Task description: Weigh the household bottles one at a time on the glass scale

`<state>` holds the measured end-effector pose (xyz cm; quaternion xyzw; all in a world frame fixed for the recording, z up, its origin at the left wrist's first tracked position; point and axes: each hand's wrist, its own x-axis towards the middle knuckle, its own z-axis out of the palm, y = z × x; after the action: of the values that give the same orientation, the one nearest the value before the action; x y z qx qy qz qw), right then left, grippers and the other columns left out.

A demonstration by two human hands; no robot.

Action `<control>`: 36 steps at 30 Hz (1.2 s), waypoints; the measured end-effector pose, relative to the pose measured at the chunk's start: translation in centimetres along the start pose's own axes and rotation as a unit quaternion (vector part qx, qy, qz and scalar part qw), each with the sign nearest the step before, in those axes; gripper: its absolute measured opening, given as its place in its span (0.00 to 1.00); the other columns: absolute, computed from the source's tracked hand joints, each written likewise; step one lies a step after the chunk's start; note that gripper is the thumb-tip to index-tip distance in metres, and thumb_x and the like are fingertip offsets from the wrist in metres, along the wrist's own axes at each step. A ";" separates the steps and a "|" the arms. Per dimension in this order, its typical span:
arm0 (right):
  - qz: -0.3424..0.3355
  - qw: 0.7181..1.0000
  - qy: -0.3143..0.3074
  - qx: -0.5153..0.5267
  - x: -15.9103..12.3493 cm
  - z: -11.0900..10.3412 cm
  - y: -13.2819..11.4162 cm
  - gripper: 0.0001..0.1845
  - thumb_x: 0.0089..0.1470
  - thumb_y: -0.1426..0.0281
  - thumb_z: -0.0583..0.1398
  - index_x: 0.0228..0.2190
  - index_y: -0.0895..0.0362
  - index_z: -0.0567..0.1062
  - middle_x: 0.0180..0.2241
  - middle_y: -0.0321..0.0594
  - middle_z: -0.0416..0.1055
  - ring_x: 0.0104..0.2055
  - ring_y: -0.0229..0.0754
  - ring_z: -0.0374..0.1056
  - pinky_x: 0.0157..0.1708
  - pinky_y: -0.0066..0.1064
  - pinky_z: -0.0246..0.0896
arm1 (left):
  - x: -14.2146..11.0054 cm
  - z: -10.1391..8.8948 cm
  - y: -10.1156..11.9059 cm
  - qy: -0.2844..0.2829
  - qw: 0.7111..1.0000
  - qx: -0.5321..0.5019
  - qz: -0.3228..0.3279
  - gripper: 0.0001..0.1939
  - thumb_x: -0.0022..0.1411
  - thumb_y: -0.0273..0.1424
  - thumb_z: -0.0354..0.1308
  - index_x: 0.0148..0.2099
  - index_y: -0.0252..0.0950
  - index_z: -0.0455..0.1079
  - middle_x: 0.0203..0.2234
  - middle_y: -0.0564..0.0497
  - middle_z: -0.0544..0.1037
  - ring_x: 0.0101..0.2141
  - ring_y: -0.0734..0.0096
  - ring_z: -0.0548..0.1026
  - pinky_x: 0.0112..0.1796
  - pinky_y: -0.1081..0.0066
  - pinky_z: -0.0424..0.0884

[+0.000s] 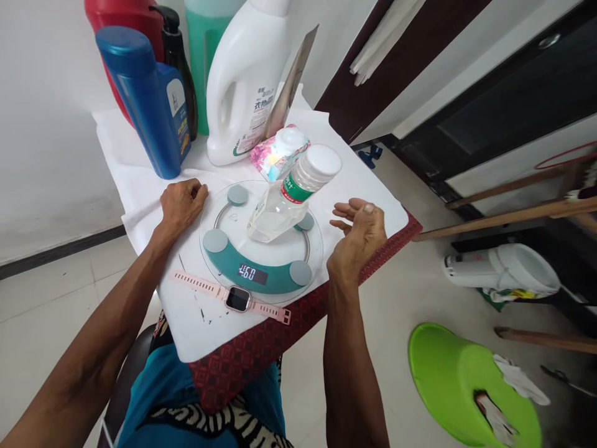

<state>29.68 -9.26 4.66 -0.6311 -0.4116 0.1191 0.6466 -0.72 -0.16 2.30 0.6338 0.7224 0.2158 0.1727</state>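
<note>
On a round glass scale [254,283] with a lit display stands a clear bottle [275,211] with a white cap and a green label band, holding clear liquid. My left hand [183,200] rests on the white-covered table at the scale's left edge, fingers curled in, with nothing seen in them. To the right of the bottle, my right hand [358,233] is held palm inward, its fingers apart and touching nothing. A pink-strapped smartwatch [237,299] lies along the near side of the scale.
At the back stand a blue bottle [144,99], a white detergent jug [247,81], a dark pump bottle [180,68], a red container [125,18] and a green-liquid container [205,50]. A floral pack [275,152] lies before the jug. A green tub [448,373] is on the floor at right.
</note>
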 end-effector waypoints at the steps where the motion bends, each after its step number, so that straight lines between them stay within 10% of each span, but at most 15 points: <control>1: 0.019 1.000 0.010 -0.002 0.2 -0.2 1.4 0.31 0.71 0.36 0.54 0.43 0.50 0.76 0.40 0.42 0.80 0.42 0.47 0.79 0.40 0.40 0.75 | 0.1 -0.1 -0.1 0.002 1.000 0.002 0.000 0.16 0.73 0.39 0.55 0.38 0.38 0.79 0.32 0.45 0.80 0.38 0.57 0.73 0.42 0.61 0.63; 13: 0.102 0.994 0.033 0.008 0.8 -0.9 6.6 0.33 0.67 0.33 0.54 0.38 0.51 0.73 0.35 0.38 0.76 0.37 0.43 0.76 0.34 0.35 0.69 | 2.9 0.5 3.8 -0.025 0.995 -0.072 0.070 0.13 0.69 0.34 0.57 0.38 0.32 0.80 0.32 0.45 0.81 0.35 0.63 0.74 0.43 0.64 0.69; 19: 0.045 0.998 0.028 -0.026 0.1 -1.8 2.6 0.30 0.70 0.38 0.57 0.44 0.51 0.77 0.43 0.44 0.82 0.50 0.51 0.80 0.49 0.45 0.75 | 3.8 1.4 3.4 -0.010 0.993 -0.105 0.057 0.12 0.67 0.36 0.57 0.35 0.36 0.78 0.29 0.47 0.79 0.34 0.62 0.74 0.43 0.64 0.70; 25: -0.077 0.972 -0.219 -0.026 -2.1 1.5 -3.8 0.54 0.52 0.40 0.77 0.71 0.45 0.67 0.71 0.53 0.72 0.75 0.63 0.69 0.70 0.64 0.71 | 4.7 1.5 2.7 -0.002 0.993 -0.105 0.057 0.11 0.66 0.38 0.59 0.32 0.41 0.74 0.25 0.49 0.78 0.33 0.56 0.77 0.42 0.63 0.72; 30: -0.023 0.971 -0.236 -0.037 -3.8 5.2 -5.0 0.46 0.52 0.43 0.78 0.63 0.47 0.70 0.59 0.50 0.81 0.62 0.63 0.79 0.64 0.65 0.77 | 5.0 1.8 2.6 -0.014 0.993 -0.098 0.066 0.12 0.66 0.41 0.58 0.33 0.41 0.73 0.27 0.47 0.79 0.34 0.56 0.78 0.43 0.63 0.71; 36: -0.010 0.978 -0.206 0.003 -2.2 4.2 -4.8 0.38 0.55 0.44 0.77 0.57 0.48 0.74 0.50 0.45 0.83 0.48 0.55 0.82 0.52 0.56 0.85 | 5.6 2.0 2.1 -0.019 0.994 -0.082 0.070 0.14 0.66 0.42 0.56 0.34 0.40 0.74 0.28 0.45 0.79 0.34 0.54 0.78 0.45 0.60 0.72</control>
<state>23.65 -8.59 7.61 -0.5870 -0.5418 0.2417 0.5509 1.34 5.75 1.90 0.6707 0.6528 0.2735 0.2220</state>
